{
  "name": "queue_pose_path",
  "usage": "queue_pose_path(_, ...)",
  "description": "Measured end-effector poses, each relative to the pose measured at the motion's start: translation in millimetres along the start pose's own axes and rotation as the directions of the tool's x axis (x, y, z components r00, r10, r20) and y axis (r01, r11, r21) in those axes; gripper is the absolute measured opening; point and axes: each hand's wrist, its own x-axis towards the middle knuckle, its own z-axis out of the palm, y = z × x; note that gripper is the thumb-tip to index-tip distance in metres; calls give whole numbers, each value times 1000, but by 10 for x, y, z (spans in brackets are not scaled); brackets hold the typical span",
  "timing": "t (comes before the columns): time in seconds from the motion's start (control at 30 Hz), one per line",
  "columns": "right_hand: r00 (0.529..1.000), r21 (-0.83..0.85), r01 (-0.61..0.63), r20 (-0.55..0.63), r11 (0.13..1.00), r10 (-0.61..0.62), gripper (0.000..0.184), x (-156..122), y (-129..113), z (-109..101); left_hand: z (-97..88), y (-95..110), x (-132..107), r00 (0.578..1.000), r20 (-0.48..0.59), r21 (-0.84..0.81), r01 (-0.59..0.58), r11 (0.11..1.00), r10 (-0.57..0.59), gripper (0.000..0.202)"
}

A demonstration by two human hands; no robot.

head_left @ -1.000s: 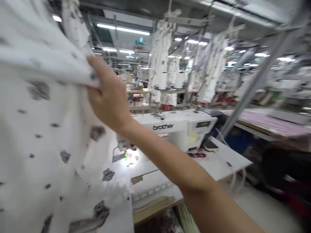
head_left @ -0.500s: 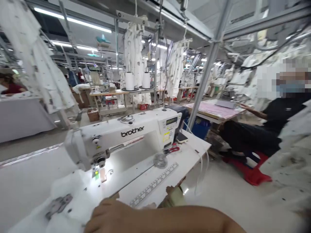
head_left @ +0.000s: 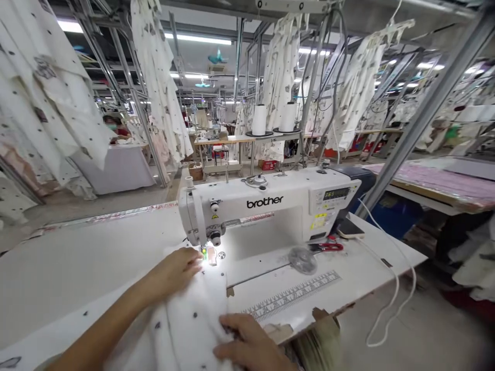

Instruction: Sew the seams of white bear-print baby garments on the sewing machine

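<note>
White fabric with small dark motifs (head_left: 195, 314) lies on the sewing machine table and runs up to the lit needle area. Beside the presser foot (head_left: 203, 252), my left hand (head_left: 176, 270) is closed on the fabric, its fingertips bunched near the foot and partly hidden. Lower down, my right hand (head_left: 249, 340) pinches the fabric's right edge between thumb and fingers. Above both hands stretches the white sewing machine (head_left: 266, 201), marked "brother". A small pinkish block (head_left: 212, 255) sits just right of the foot.
Right of the needle lie a clear round disc (head_left: 302, 259), red-handled snips (head_left: 328, 247), a ruler strip (head_left: 294, 296) and a phone (head_left: 350, 228) with a white cable (head_left: 396, 288). Thread cones (head_left: 260, 120) stand behind. Patterned garments (head_left: 160, 77) hang around; a person (head_left: 118, 129) sits far left.
The view has swung left, so the machine appears further right. My left hand has come into view at the presser foot. My right hand now shows its thumb and fingers at the fabric edge.
</note>
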Motion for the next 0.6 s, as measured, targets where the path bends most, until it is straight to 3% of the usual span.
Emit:
queue_pose_path(0.13, 996, 95, -87, -17, 992, 89, 35, 42, 21, -132, 185, 14, 50, 1000, -16, 16, 13, 1000, -13, 26)
queue_pose_path(0.23, 978, -53, -187, -108, 981, 180, 59, 106, 73, -50, 199, -2, -22, 1000, 7, 19, -7, 1000, 7, 8)
queue_pose_path(0.33, 966, -281, -214, -204, 935, 160, 81, 168, 100, 123, 108, -76, -146, 1000, 0, 17, -3, 1000, 3, 23)
queue_pose_path(0.47, 977, -342, -124, -208, 931, 53, 43, 343, -30, 269, -131, -252, -471, 985, -163, -260, 7, 965, -51, 21)
queue_pose_path(0.53, 995, -252, 10, -92, 968, -35, 29, 461, -144, 233, -278, -321, -668, 960, -239, -472, 19, 882, -149, 24)
queue_pose_path(0.6, 991, -119, 130, 58, 984, -123, 26, 539, -230, 102, -408, -347, -818, 889, -309, -592, 99, 800, -338, 32)
